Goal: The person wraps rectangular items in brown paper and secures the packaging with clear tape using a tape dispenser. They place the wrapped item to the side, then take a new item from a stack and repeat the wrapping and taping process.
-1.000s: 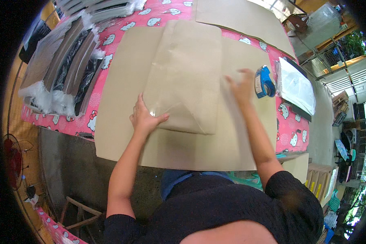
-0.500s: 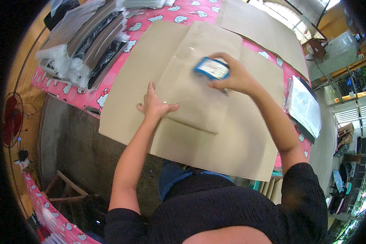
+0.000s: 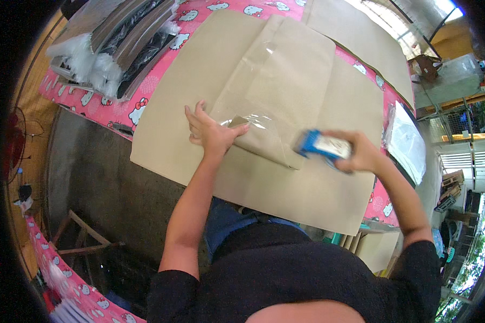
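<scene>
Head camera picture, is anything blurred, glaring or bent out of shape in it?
Head view: the right hand and the blue tape dispenser it grips are smeared by motion; the left hand on the brown paper looks sharp; the clear film shows glare; the top right corner is overexposed; the table edge bows, and the rim is black.

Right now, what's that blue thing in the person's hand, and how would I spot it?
Start at the pink patterned table covered by a big sheet of brown paper. On the sheet lies a smaller brown packet with shiny clear tape, pressed down by the left hand. At its lower corner, the right hand holds a blue tape dispenser, the only blue thing on the brown paper.
</scene>
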Demonstrator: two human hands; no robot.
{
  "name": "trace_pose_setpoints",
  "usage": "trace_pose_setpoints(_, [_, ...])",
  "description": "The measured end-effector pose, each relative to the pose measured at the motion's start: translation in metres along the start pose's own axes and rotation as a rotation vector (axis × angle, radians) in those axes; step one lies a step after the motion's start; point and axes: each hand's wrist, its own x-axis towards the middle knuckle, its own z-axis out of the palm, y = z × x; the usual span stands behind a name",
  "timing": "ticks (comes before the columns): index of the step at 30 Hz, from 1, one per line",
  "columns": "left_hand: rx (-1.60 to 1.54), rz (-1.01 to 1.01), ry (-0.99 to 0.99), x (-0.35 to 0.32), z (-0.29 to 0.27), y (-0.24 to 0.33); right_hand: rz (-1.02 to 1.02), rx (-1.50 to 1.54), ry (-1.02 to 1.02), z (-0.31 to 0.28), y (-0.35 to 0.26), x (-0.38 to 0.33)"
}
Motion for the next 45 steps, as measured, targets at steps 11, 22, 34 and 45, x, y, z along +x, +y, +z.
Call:
trace_pose_setpoints(11, [0.495, 0.791, -0.180, 0.029, 0.038, 0.015, 0.794, -0.538, -0.516, -0.002, -0.094, 0.203])
trace_pose_setpoints(22, [0.624, 0.744, -0.326, 0.024, 0.025, 0.030, 0.718, -0.737, 0.731, -0.002, 0.076, -0.050])
trace_pose_setpoints(34, [0.447, 1.396, -0.618, -0.036, 0.060, 0.070, 0.010, -0.511, 1.162, 0.064, 0.018, 0.095])
trace_pose_setpoints(45, [0.486, 1.443, -0.822, 0.074, -0.039, -0.066, -0.050, -0.622, 0.340, 0.010, -0.003, 0.320])
